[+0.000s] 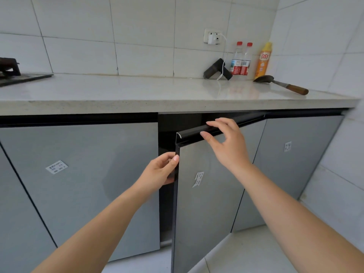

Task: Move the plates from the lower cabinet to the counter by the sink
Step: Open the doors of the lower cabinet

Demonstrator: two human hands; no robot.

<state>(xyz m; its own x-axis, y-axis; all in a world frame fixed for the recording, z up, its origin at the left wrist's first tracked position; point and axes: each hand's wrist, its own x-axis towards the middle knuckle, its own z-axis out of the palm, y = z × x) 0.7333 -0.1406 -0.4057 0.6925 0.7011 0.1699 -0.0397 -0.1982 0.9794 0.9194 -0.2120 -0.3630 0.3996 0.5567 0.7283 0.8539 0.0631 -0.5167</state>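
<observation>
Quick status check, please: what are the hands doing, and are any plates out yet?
Left hand grips the cabinet door by its side edge; right hand on its top handle strip. Door partly open. No plates visible; interior dark. Counter bare in front.

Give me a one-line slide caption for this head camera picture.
Both hands pull a grey cabinet door partly open under the counter: left hand on its side edge, right hand on its top rail.

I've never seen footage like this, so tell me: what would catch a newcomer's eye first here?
Two bare hands working a grey cabinet door under the counter: the left hand grips its free side edge, the right hand its dark top rim, with the door partly open. At the counter's back right stand two red-capped bottles and a yellow bottle.
</observation>
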